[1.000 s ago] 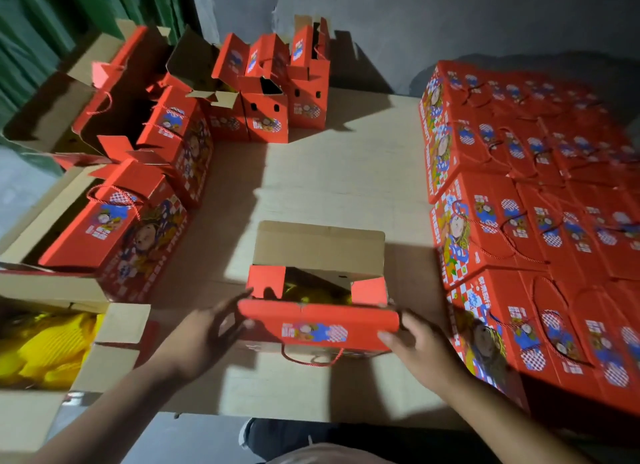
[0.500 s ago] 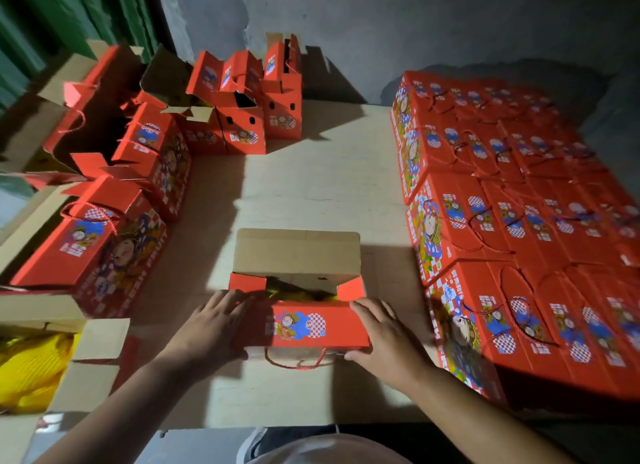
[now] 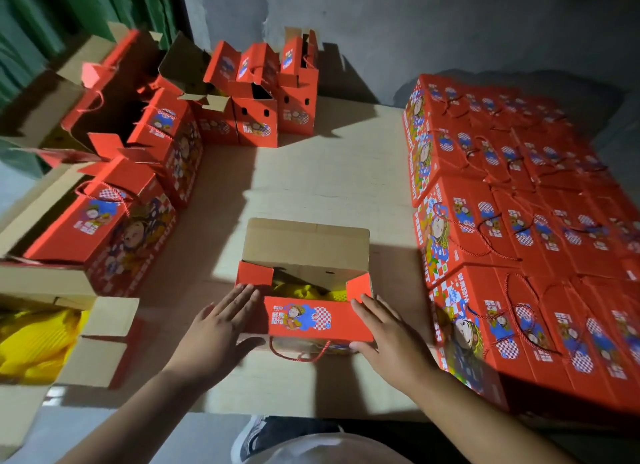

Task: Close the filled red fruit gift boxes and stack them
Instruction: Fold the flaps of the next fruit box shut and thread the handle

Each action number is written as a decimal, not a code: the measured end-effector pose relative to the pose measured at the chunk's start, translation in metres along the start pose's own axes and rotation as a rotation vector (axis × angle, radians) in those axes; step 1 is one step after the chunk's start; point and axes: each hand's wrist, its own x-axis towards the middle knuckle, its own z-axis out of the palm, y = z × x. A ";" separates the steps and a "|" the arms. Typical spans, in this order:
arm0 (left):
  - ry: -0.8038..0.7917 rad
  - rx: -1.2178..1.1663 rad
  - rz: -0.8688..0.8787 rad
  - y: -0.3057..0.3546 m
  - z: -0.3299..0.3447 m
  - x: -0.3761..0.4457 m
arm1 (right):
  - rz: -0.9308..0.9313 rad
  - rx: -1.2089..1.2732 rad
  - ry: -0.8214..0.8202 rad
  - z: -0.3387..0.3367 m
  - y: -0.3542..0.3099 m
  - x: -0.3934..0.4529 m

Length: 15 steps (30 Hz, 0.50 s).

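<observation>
Item: open box (image 3: 306, 290), red printed card, set near the front edge of the table (image 3: 311, 186), between the two hands. Rear flap (image 3: 308, 242) stands up, plain brown inside. Two short red side tabs (image 3: 254, 273) are raised at the corners. Front flap (image 3: 317, 320) is folded out toward the person, a red cord handle (image 3: 299, 354) hanging below it. Yellow fruit wrap (image 3: 304, 290) shows inside, so the box is filled and not yet closed.

Left hand (image 3: 218, 328): fingers straight and spread, flat against the left end of the box, grasping nothing. Right hand (image 3: 388, 332): fingers likewise extended, laid on the right end beside the front flap, thumb at the lower corner. Judged purpose: to brace the box from both sides and square it before the tabs and flaps are folded in.

Closed stack (image 3: 519, 255): finished boxes in tight rows at right, at least two layers, handles uppermost; the likely destination, within reach.

Unclosed boxes (image 3: 138, 186): a line along the left and far side, flaps up, awaiting closure. One at near left (image 3: 45, 339) shows yellow wrap.

Surface: pale wooden tabletop, lit in a hard patch with deep shadows.

Room: dim; grey, stained wall (image 3: 415, 30) behind; green curtain (image 3: 69, 13) at upper left. A shoe (image 3: 263, 436) shows below the table edge.
</observation>
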 end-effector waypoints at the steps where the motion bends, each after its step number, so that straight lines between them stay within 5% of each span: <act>1: 0.007 -0.046 -0.016 0.000 0.002 -0.002 | -0.003 0.007 -0.004 0.001 0.000 -0.002; 10: 0.387 -0.364 -0.213 0.002 -0.008 0.032 | 0.255 0.389 0.190 -0.011 0.004 0.027; 15: 0.359 -0.654 -0.523 -0.002 -0.003 0.050 | 0.550 0.790 -0.040 -0.025 0.007 0.049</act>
